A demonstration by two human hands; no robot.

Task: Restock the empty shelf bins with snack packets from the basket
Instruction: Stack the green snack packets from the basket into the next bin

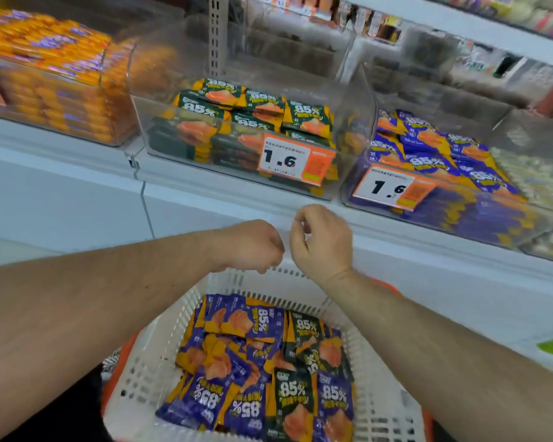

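Both hands hover over the far rim of the white basket [160,355], and neither holds a packet. The left hand [253,245] is curled into a loose fist, knuckles up, nothing in it. The right hand [321,240] sits just beside it, fingers bent inward with thumb and forefinger close together; whether they pinch anything is too small to tell.

Below the hands, inside the basket, lies the jumble of snack packets [237,371]: mostly purple ones with orange edges and a big "85%", a few dark green packets [292,400] mixed in toward the basket's right side. They overlap at all angles and cover the basket floor.

Beyond the basket, up on the white shelf [77,193], the clear middle bin [237,154] holds stacked green packets behind a "1.6" price tag [288,159], with open room above the stack. To the right of that bin, the purple bin [444,186] holds purple packets. To its left, an orange-filled bin [51,90] is packed.
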